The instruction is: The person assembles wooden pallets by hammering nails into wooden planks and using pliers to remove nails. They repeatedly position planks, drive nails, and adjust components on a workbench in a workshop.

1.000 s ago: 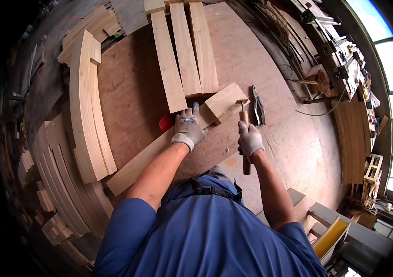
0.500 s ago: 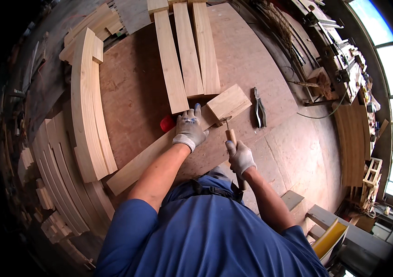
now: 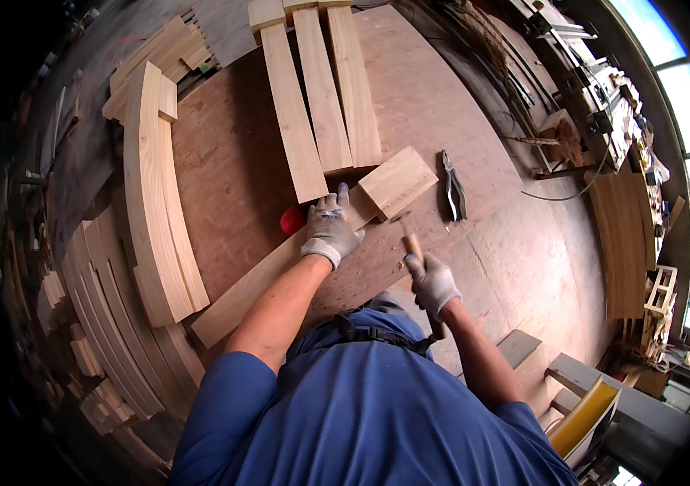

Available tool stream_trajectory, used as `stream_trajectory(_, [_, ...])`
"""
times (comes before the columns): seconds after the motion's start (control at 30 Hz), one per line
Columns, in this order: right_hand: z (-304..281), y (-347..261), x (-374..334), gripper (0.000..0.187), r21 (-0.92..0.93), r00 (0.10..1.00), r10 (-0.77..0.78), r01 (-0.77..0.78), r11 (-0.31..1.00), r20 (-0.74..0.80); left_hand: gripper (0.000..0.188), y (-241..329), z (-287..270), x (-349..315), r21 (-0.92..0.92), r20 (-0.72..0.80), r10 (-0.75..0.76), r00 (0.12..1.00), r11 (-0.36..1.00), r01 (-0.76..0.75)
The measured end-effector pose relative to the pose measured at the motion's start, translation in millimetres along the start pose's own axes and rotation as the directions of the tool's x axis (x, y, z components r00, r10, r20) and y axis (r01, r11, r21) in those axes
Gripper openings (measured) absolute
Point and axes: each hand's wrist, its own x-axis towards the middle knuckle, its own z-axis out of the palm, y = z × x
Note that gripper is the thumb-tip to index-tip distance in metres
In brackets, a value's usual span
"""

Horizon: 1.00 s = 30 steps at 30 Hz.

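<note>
My left hand (image 3: 333,228), in a pale work glove, lies with outstretched fingers on a long wooden board (image 3: 246,293), pressing on it near its upper right end. At that end a thick, short wooden block (image 3: 398,181) is set on the board. My right hand (image 3: 434,283), gloved too, is closed round the wooden handle of a hammer (image 3: 413,245). The hammer's head is smeared by motion and sits just off the near side of the block. Pliers (image 3: 453,190) lie to the right of the block. Beside my left hand shows a small red object (image 3: 291,219), partly hidden.
Several long boards (image 3: 325,89) lie beyond my left hand on the brown worktop (image 3: 223,162). On the left a curved pair of timbers (image 3: 151,202) stands near stacked planks (image 3: 106,300). A clamp-lined rack (image 3: 580,81) runs along the far right, and a grey bench (image 3: 604,389) is at the lower right.
The hammer has drawn away from the block, down and slightly right, with my right hand. My left hand stays on the board. The whole view has shifted slightly.
</note>
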Motion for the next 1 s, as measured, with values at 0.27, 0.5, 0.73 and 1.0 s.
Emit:
stream_trajectory(0.27, [-39,-20,50,0.054,0.185,0.983,0.038,-0.004,0.983,-0.181,0.119,1,6,4,0.037,-0.047,-0.007,0.999,0.999,0.008])
stream_trajectory(0.5, [21,34,96,0.056,-0.187,0.935,-0.226,0.179,0.966,-0.275,0.119,7,7,6,0.056,-0.040,-0.001,0.999,0.998,0.003])
stream_trajectory(0.73, [-17,-20,76,0.050,0.178,0.991,-0.036,0.060,0.982,-0.131,0.118,7,2,0,0.039,-0.021,-0.022,1.000,0.999,0.023])
stream_trajectory(1.0, [6,-22,42,0.061,0.019,0.995,-0.027,0.029,0.999,-0.101,0.119,5,3,-1,0.021,-0.022,-0.026,0.999,0.999,0.026])
